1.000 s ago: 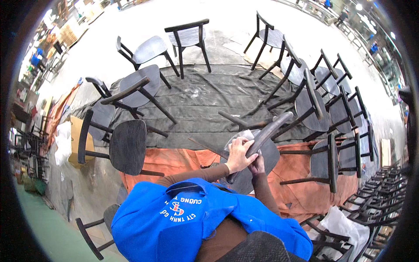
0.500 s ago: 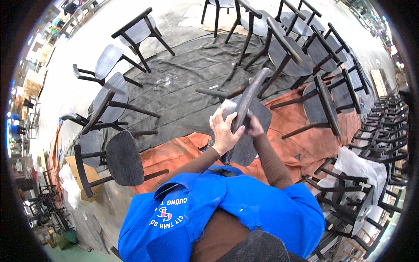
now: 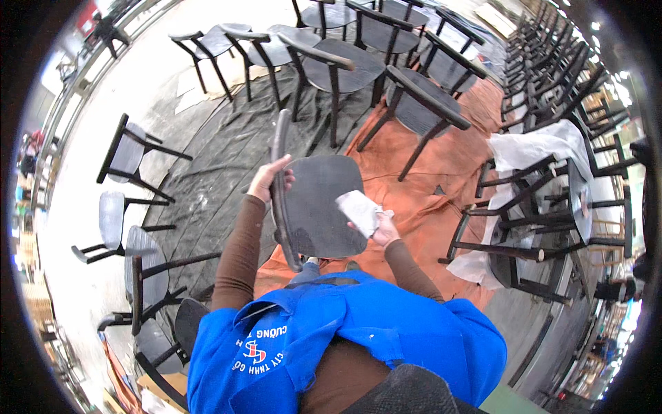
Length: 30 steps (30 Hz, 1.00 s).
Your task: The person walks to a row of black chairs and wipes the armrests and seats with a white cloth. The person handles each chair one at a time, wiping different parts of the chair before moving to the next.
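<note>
Right in front of me stands a black wooden chair, its dark seat [image 3: 321, 207] facing up and its curved backrest [image 3: 278, 196] on the left. My left hand [image 3: 270, 178] is closed around the upper part of that backrest, thumb and fingers wrapping the rail. Over the right edge of the seat, my right hand [image 3: 381, 228] grips a folded white sheet [image 3: 358, 211]; cloth or paper, I cannot tell which. Most of the chair's legs are hidden beneath the seat.
Several similar black chairs [image 3: 348, 65] form an arc ahead, with more chairs [image 3: 127, 155] along the left. Crumpled orange sheeting [image 3: 427, 207] and dark sheeting [image 3: 207, 179] cover the floor. At right, stacked chairs [image 3: 531, 214] sit among white plastic wrap [image 3: 545, 145].
My view has turned to the right. The chair's backrest now lies to the left of its seat. My right hand has moved away from the backrest, and the white sheet now shows in it.
</note>
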Available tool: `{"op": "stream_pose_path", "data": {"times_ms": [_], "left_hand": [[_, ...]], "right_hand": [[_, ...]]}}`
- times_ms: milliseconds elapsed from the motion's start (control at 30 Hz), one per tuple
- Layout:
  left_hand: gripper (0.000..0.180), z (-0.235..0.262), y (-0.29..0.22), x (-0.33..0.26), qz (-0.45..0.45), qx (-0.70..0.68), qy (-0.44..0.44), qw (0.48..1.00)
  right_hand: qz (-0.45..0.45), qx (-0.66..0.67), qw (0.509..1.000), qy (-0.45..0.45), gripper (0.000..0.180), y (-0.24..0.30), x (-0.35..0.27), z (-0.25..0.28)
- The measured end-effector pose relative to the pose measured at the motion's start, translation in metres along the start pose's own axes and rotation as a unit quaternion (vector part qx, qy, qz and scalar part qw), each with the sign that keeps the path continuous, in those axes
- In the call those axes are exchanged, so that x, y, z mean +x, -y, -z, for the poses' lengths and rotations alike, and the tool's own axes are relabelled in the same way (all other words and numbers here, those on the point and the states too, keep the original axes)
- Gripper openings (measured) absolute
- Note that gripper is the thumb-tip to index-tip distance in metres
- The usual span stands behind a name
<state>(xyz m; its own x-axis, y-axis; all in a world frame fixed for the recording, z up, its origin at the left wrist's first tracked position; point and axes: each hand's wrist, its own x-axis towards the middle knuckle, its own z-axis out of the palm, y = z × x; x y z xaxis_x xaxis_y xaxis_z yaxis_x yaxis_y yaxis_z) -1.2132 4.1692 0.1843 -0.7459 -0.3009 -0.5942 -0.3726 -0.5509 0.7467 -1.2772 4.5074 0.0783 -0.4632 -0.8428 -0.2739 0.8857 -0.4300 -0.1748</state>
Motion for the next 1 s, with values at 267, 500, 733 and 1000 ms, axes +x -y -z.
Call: {"op": "stream_pose_path", "data": {"times_ms": [267, 500, 733, 1000], "left_hand": [[0.045, -0.023, -0.006, 0.014, 0.016, -0.052, 0.024, 0.998], [0.035, -0.109, 0.022, 0.028, 0.037, -0.06, 0.123, 0.99], [0.04, -0.117, 0.024, 0.027, 0.056, -0.045, 0.136, 0.988], [0.033, -0.018, -0.016, 0.014, 0.002, -0.188, 0.064, 0.98]], "right_hand": [[0.117, -0.048, 0.989, -0.08, 0.052, 0.019, -0.093, 0.014], [-0.03, 0.001, 0.974, -0.224, 0.053, -0.079, -0.113, -0.029], [0.086, -0.073, 0.971, -0.21, 0.048, -0.101, -0.091, -0.092], [0.011, -0.377, 0.888, -0.265, 0.041, -0.119, -0.031, -0.182]]}}
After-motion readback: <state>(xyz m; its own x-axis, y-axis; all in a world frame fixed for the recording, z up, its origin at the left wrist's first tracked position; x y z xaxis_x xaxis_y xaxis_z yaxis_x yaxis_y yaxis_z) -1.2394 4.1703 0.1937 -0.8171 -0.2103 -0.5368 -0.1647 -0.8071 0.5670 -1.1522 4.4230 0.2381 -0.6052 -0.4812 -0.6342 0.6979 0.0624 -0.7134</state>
